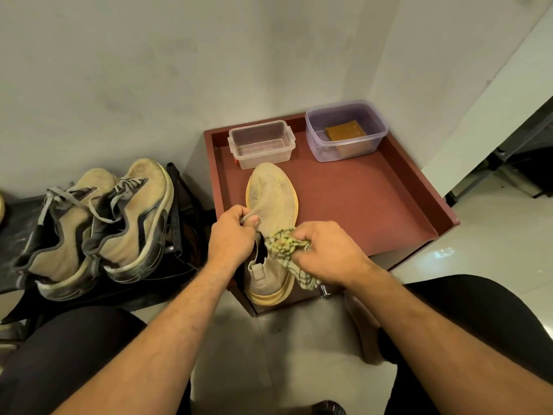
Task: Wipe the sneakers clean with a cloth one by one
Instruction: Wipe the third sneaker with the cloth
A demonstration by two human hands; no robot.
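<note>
A beige knit sneaker [270, 196] with a yellow sole lies toe away from me on the dark red tray table [359, 199], its heel over the near edge. My left hand [232, 235] pinches the sneaker's tongue near the opening. My right hand [324, 250] grips a bunched yellow-green checked cloth [284, 247] against the sneaker's upper right side, and one end of the cloth hangs down by the heel.
Two tan laced sneakers [98, 226] stand on a black rack [179, 211] at the left. At the tray's back stand a clear plastic box [261, 145] and a purple-tinted tub [345, 130] holding a brown block. White walls close the corner; tiled floor lies on the right.
</note>
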